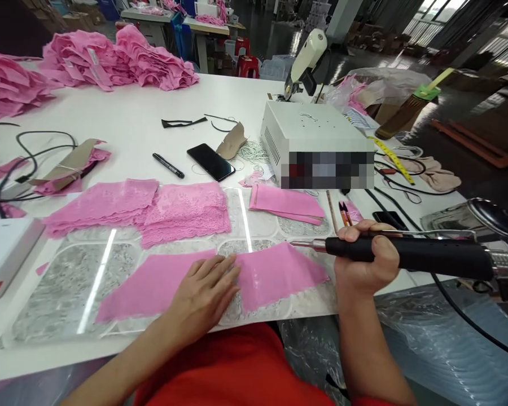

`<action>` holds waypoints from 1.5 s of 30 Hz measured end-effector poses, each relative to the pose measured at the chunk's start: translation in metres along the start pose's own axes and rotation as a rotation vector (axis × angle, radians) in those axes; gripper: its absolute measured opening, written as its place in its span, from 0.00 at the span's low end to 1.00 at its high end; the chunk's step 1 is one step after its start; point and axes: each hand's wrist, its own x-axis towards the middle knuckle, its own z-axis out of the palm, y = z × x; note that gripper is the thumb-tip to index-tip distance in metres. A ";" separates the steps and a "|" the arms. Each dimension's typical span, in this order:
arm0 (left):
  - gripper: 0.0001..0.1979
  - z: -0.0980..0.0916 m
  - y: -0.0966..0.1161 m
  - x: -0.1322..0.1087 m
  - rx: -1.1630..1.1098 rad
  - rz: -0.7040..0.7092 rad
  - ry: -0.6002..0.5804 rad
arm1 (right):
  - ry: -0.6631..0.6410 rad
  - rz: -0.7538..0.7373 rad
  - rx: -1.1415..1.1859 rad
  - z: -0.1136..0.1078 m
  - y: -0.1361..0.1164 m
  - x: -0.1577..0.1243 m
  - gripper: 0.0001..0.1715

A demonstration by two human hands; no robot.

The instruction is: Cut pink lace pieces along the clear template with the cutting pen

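My left hand lies flat, fingers stretched out, across two pink fabric pieces. Under and left of it is the left fabric piece; the right fabric piece starts at its fingertips. In my right hand is a thick black hand tool with a thin metal tip, held level with the thumb on top. That tip points left, at the upper edge of the right piece; whether it touches, I cannot tell. Beyond the hands lie stacked pink lace pieces and a folded pink strip.
A grey metal box stands at the back right, near a yellow tape measure. A phone and black marker lie mid-table. Pink garment piles fill the far left. A black cable hangs at right.
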 end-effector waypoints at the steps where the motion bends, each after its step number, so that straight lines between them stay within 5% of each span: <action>1: 0.13 0.002 -0.001 0.000 0.003 0.005 0.004 | -0.008 -0.010 0.000 -0.001 0.001 0.000 0.07; 32: 0.13 0.008 -0.001 0.002 0.005 0.022 0.000 | -0.089 -0.035 -0.020 0.003 0.008 -0.003 0.05; 45: 0.12 0.007 0.001 0.003 0.000 0.015 0.024 | -0.116 0.065 0.045 0.012 0.005 -0.016 0.08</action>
